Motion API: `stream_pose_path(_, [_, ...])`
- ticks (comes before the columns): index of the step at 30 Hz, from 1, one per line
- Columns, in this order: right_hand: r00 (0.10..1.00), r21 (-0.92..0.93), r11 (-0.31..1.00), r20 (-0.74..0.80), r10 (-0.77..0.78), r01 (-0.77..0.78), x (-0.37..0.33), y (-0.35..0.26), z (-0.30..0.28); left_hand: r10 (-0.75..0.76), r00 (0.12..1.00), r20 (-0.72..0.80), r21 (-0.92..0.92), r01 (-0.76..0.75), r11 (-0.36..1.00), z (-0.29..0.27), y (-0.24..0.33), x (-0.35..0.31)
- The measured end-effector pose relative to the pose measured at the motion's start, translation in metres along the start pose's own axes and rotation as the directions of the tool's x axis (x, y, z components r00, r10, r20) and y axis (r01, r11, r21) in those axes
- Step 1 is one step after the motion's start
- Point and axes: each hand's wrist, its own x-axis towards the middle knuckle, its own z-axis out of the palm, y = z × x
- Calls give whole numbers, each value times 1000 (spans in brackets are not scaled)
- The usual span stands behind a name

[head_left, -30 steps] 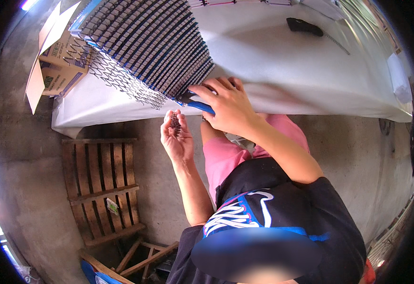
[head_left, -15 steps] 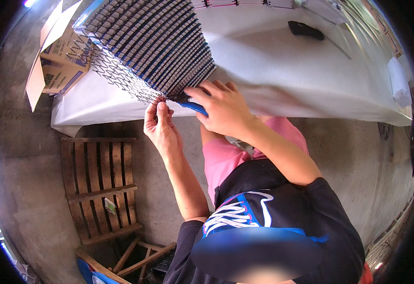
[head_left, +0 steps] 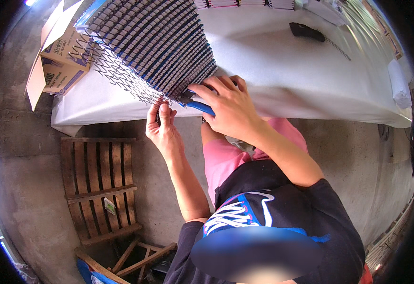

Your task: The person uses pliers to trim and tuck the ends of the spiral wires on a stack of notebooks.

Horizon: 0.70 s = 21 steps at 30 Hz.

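Observation:
A tall stack of spiral-bound notebooks (head_left: pixel 150 45) stands at the table's near left, bindings facing me. Loose ends of black wire coils (head_left: pixel 117 78) stick out along its left side. At the stack's near corner, my left hand (head_left: pixel 168 135) pinches a dark coil end between thumb and fingers. My right hand (head_left: pixel 233 109) is closed around blue-handled pliers (head_left: pixel 201 107), their jaws pointing left at that same corner, close to my left fingertips. Whether the jaws grip a wire is too small to tell.
A white-covered table (head_left: pixel 282 80) spans the front. On it lie a black-handled object with a coil (head_left: pixel 306 32) and, at the back, more notebooks (head_left: pixel 280 4). Open cardboard boxes (head_left: pixel 65 71) stand left. A wooden pallet (head_left: pixel 100 189) is on the floor at left.
My right hand and the pliers have shifted slightly right, and more of the pliers' head shows. My left hand has moved a little right and down, still pinching.

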Motion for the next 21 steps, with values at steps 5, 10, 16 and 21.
stream_pose_path(5, [1000,-12,1000,7,3,-3,4,-2,4,-7,1000,-16,11,7,1000,1,0,0])
stream_pose_path(10, [1000,19,1000,26,9,-10,6,-3,6,-3,1000,-11,1,3,1000,-1,-1,0])
stream_pose_path(16, [988,152,986,149,43,-66,9,2,11,7,1000,-15,-7,-8,1000,1,0,0])
stream_pose_path(21, [981,144,984,181,74,-101,8,1,4,10,999,34,-236,-1,972,-4,-8,-5])
